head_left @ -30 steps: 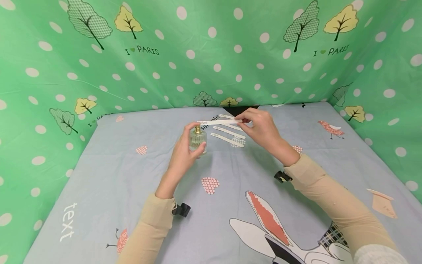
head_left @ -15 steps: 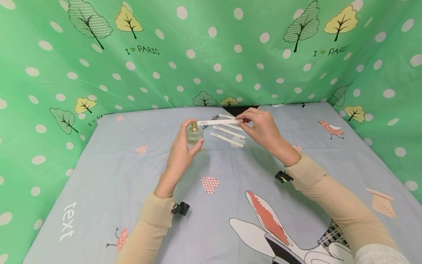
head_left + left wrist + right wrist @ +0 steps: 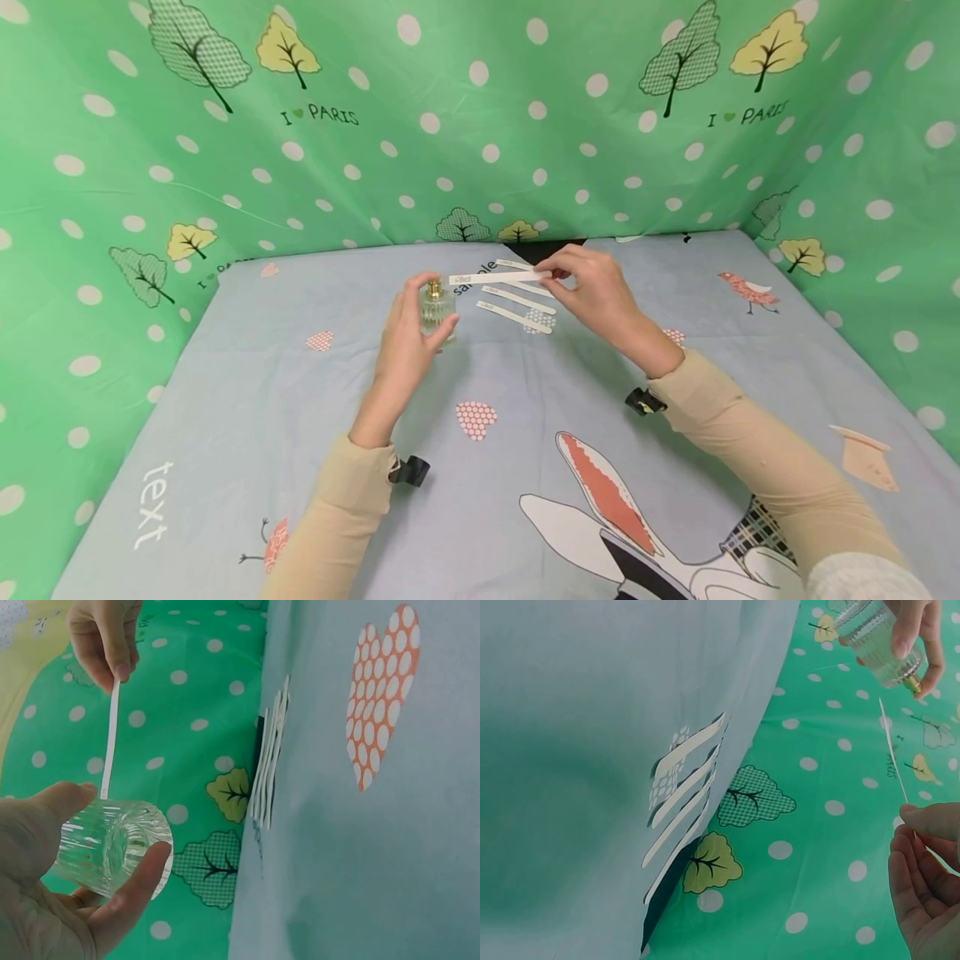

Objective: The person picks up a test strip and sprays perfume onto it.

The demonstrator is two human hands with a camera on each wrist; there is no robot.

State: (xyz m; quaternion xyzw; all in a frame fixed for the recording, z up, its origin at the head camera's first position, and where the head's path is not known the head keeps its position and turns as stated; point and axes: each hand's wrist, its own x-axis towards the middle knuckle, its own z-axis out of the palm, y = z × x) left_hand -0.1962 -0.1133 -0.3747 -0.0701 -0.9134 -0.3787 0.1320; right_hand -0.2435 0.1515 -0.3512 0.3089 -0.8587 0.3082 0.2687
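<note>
My left hand grips a clear ribbed glass perfume bottle above the cloth. Its index finger lies on top of the gold spray head, and the thumb braces the bottle's lower end. Pale liquid shows through the glass in the right wrist view. Opposite it, my right hand pinches one end of a white paper scent strip. The strip's printed free end points left, a small gap from the spray head. Below the strip, several similar white strips lie side by side on the cloth.
A blue-grey printed cloth covers the table, with hearts, a rabbit and lettering as flat prints. Green dotted curtain fabric hangs behind the table and along both sides. Black camera mounts are strapped at both wrists.
My left hand has drawn the bottle slightly left, so the spray head no longer overlaps the strip's end and a gap shows. The right hand and its strip stay nearly still.
</note>
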